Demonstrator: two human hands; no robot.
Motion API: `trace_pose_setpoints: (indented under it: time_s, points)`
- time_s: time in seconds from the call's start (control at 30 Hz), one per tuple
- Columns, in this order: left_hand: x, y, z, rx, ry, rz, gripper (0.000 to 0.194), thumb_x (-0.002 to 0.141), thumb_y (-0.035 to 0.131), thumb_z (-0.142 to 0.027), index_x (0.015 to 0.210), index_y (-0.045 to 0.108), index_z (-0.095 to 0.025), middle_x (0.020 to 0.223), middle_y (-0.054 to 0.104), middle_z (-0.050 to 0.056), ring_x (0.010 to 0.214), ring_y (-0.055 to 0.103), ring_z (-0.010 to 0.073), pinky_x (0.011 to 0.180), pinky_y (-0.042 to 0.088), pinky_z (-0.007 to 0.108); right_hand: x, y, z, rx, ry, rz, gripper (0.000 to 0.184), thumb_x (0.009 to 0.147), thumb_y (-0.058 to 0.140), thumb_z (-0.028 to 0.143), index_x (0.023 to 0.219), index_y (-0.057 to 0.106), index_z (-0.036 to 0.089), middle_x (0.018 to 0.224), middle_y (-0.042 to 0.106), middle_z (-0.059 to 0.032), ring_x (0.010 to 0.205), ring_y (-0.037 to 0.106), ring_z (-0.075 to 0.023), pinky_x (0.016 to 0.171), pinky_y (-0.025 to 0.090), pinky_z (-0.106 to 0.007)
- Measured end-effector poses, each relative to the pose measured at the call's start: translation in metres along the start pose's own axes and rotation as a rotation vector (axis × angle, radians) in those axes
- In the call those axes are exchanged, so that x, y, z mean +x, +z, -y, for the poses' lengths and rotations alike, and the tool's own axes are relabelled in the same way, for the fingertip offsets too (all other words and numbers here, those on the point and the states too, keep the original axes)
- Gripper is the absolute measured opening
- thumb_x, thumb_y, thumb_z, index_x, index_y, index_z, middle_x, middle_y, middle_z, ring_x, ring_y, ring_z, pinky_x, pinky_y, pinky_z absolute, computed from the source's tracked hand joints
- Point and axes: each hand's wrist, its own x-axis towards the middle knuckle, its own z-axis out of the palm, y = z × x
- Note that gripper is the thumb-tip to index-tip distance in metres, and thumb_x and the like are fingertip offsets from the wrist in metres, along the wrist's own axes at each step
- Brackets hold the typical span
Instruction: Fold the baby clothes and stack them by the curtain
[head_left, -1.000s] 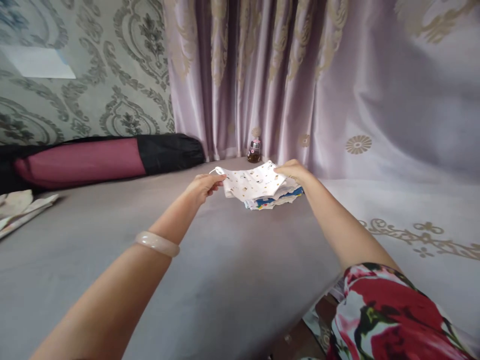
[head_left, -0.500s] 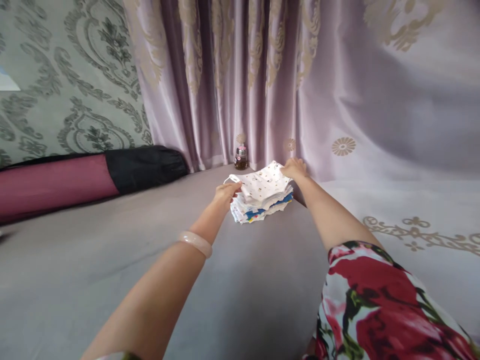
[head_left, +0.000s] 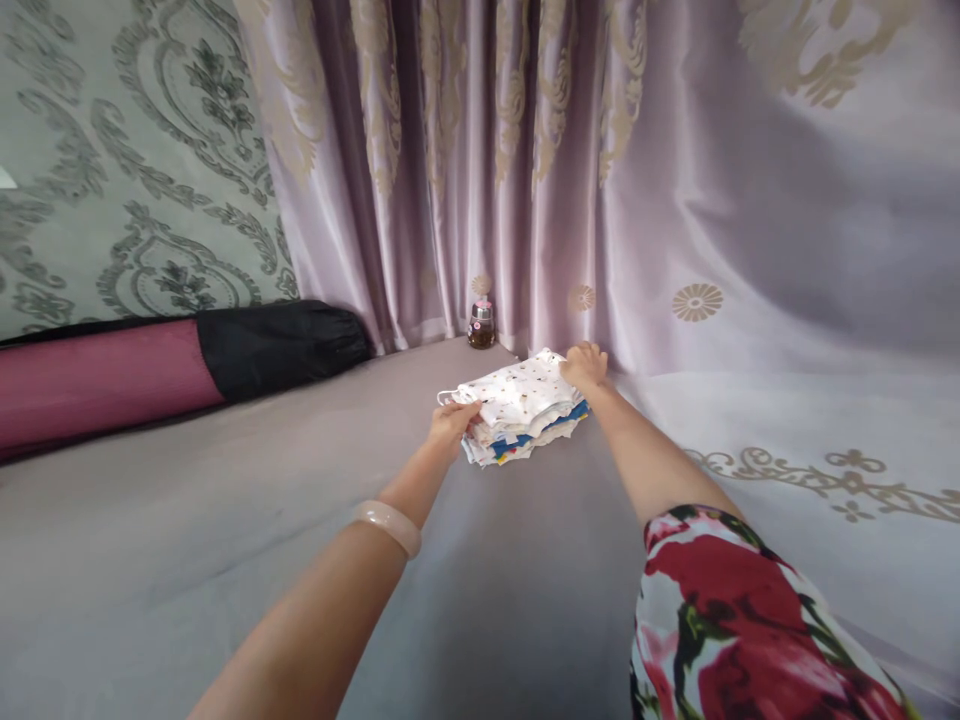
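A stack of folded cloths (head_left: 517,445), white with some blue and yellow showing at the edges, lies on the grey surface. On top is a white cloth (head_left: 517,390) with small dark and tan prints and a thin white loop at its left end. My left hand (head_left: 452,422), a pale bangle (head_left: 388,527) on its wrist, pinches the near left edge of this top cloth between thumb and fingers. At the opposite right corner, my right hand (head_left: 585,367) is closed on the cloth's edge, its fingertips partly hidden.
A small brown bottle (head_left: 481,325) with a silver cap stands just behind the stack. Pink-mauve curtains (head_left: 450,200) hang along the back and right. To the left, a long maroon and black bag (head_left: 277,345) lies against the patterned wall (head_left: 150,150).
My left hand has come down with the left end of the top cloth, which now lies lower over the stack. My right hand stays at its corner. The view has shifted slightly.
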Motion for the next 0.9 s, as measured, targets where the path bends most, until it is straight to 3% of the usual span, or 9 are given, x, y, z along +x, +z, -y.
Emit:
trace_pose_setpoints:
  time_s: [0.17, 0.3, 0.4, 0.53, 0.63, 0.7, 0.8, 0.9]
  points:
    - [-0.004, -0.012, 0.016, 0.117, 0.097, 0.051, 0.028, 0.074, 0.068, -0.041, 0.064, 0.062, -0.016, 0.068, 0.068, 0.004, 0.055, 0.052, 0.0098, 0.055, 0.041, 0.023, -0.011, 0.009, 0.006, -0.027, -0.025, -0.030, 0.036, 0.091, 0.043, 0.024, 0.113, 0.067, 0.009, 0.130, 0.056, -0.0187, 0.123, 0.043, -0.0310, 0.100, 0.033, -0.042]
    - [-0.002, -0.050, 0.035, 0.444, 0.257, -0.026, 0.025, 0.082, 0.055, -0.040, 0.076, 0.064, -0.018, 0.076, 0.070, 0.005, 0.073, 0.063, 0.0171, 0.068, 0.046, 0.026, -0.020, 0.009, 0.021, 0.085, -0.153, -0.014, 0.047, 0.096, 0.032, 0.038, 0.123, 0.061, 0.013, 0.134, 0.054, -0.0165, 0.127, 0.042, -0.0310, 0.105, 0.030, -0.045]
    - [-0.003, -0.103, 0.049, 0.825, 0.319, -0.113, 0.026, 0.084, 0.050, -0.037, 0.092, 0.067, -0.019, 0.091, 0.072, 0.007, 0.087, 0.065, 0.0214, 0.078, 0.047, 0.031, -0.024, 0.017, 0.032, 0.232, -0.199, 0.121, 0.059, 0.099, 0.014, 0.047, 0.133, 0.053, 0.018, 0.145, 0.046, -0.0130, 0.134, 0.036, -0.0315, 0.109, 0.026, -0.051]
    - [-0.022, -0.193, 0.065, 1.281, 0.315, -0.329, 0.039, 0.086, 0.043, -0.043, 0.108, 0.065, -0.020, 0.119, 0.065, 0.012, 0.110, 0.058, 0.0293, 0.090, 0.045, 0.038, -0.025, 0.034, 0.035, 0.290, -0.126, 0.211, 0.062, 0.098, 0.008, 0.049, 0.143, 0.044, 0.024, 0.157, 0.029, -0.0093, 0.143, 0.023, -0.0340, 0.113, 0.014, -0.059]
    - [-0.051, -0.262, 0.076, 1.414, 0.205, -0.436, 0.046, 0.087, 0.035, -0.048, 0.117, 0.061, -0.024, 0.129, 0.060, 0.010, 0.114, 0.055, 0.0312, 0.092, 0.045, 0.043, -0.022, 0.041, 0.033, 0.293, -0.116, 0.218, 0.061, 0.098, 0.009, 0.049, 0.144, 0.043, 0.026, 0.158, 0.025, -0.0081, 0.144, 0.019, -0.0341, 0.115, 0.010, -0.059]
    - [-0.071, -0.302, 0.083, 1.437, 0.131, -0.523, 0.047, 0.087, 0.028, -0.051, 0.118, 0.058, -0.035, 0.129, 0.061, 0.001, 0.117, 0.054, 0.0311, 0.095, 0.042, 0.046, -0.021, 0.039, 0.032, 0.286, -0.122, 0.229, 0.061, 0.098, 0.009, 0.048, 0.143, 0.043, 0.025, 0.158, 0.026, -0.0085, 0.144, 0.019, -0.0344, 0.114, 0.010, -0.059]
    - [-0.095, -0.342, 0.096, 1.396, 0.060, -0.595, 0.050, 0.084, 0.020, -0.056, 0.123, 0.051, -0.048, 0.125, 0.064, -0.007, 0.123, 0.048, 0.0338, 0.096, 0.038, 0.051, -0.021, 0.029, 0.035, 0.272, -0.122, 0.238, 0.061, 0.098, 0.010, 0.048, 0.143, 0.044, 0.024, 0.156, 0.029, -0.0103, 0.143, 0.023, -0.0348, 0.113, 0.013, -0.060]
    - [-0.106, -0.357, 0.104, 1.407, 0.037, -0.619, 0.059, 0.085, 0.013, -0.057, 0.129, 0.049, -0.040, 0.132, 0.059, -0.001, 0.124, 0.048, 0.0348, 0.097, 0.038, 0.050, -0.030, 0.014, 0.049, 0.269, -0.113, 0.179, 0.062, 0.098, 0.013, 0.048, 0.144, 0.042, 0.018, 0.154, 0.032, -0.0148, 0.142, 0.024, -0.0342, 0.113, 0.015, -0.061]
